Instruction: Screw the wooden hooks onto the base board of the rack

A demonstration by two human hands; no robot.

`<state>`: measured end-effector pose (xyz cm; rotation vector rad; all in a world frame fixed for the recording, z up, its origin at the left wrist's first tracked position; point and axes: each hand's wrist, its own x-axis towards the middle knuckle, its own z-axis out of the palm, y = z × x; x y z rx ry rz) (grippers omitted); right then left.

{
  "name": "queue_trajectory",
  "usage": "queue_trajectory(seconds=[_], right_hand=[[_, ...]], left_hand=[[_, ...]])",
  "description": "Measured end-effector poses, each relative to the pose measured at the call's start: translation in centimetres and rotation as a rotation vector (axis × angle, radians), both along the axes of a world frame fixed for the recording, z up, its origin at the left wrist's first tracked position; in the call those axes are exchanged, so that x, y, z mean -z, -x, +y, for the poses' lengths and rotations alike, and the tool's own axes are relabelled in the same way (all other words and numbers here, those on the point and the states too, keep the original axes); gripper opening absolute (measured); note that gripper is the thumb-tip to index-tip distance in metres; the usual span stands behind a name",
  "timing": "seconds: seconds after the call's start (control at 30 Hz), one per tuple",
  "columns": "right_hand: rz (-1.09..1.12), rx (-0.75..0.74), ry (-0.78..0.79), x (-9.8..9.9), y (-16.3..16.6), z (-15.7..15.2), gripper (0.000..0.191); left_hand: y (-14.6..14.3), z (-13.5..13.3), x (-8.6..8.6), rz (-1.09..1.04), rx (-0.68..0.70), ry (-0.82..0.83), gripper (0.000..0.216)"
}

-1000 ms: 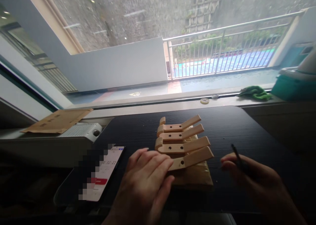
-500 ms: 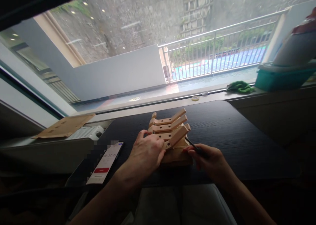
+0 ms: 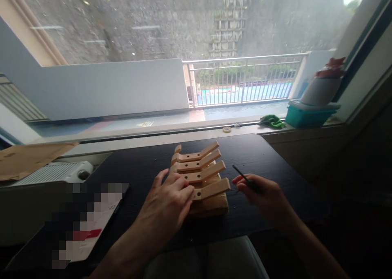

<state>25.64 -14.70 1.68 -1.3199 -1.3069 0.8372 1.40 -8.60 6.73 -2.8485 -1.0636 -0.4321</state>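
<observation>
A row of bent wooden pieces (image 3: 199,175), each with dark holes, lies side by side on a wooden block (image 3: 211,205). My left hand (image 3: 168,195) grips their left side, fingers curled over the nearer pieces and partly hiding them. Right of the block, my right hand (image 3: 259,189) pinches a thin dark tool (image 3: 241,173) like a slim knife or screwdriver; its exact kind is unclear. The tool's tip points up and left, apart from the wood.
The work rests on a black table (image 3: 269,164). A phone (image 3: 94,226) lies at the left, partly blurred out. Along the windowsill are brown cardboard (image 3: 36,158), a roll of tape (image 3: 227,129), a green cloth (image 3: 272,121) and a teal box (image 3: 309,115).
My right hand has drawn the dark tool away from the wooden pieces to the right. The nearest piece sits lower, more in line with the others. The view has turned right and levelled.
</observation>
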Motion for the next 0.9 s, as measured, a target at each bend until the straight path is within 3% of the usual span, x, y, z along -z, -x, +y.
queue_trajectory(seconds=[0.1, 0.23, 0.3, 0.4, 0.57, 0.73, 0.9], right_hand=[[-0.352, 0.011, -0.206, -3.4, -1.1, 0.5, 0.016], [-0.6, -0.246, -0.138, -7.8, 0.4, 2.3, 0.018], [-0.695, -0.406, -0.127, -9.0, 2.1, 3.5, 0.016], [-0.842, -0.568, -0.094, -9.5, 4.3, 5.3, 0.013], [-1.093, -0.676, -0.043, -8.7, 5.3, 7.3, 0.01], [-1.108, -0.737, -0.068, -8.7, 5.4, 7.8, 0.007], [-1.091, -0.746, 0.012, -8.9, 5.4, 8.1, 0.003]], left_hand=[[0.8, -0.6, -0.2, -0.175, 0.052, 0.007, 0.023], [2.3, -1.0, 0.7, -0.403, -0.023, -0.076, 0.04], [3.0, -0.9, 2.0, -0.523, -0.111, -0.027, 0.048], [3.7, -0.5, 3.8, -0.698, -0.205, 0.1, 0.051], [4.0, 0.2, 5.5, -0.806, -0.202, 0.176, 0.039], [4.6, 1.0, 6.9, -0.842, -0.21, 0.254, 0.032], [4.6, 1.1, 7.7, -0.849, -0.239, 0.384, 0.032]])
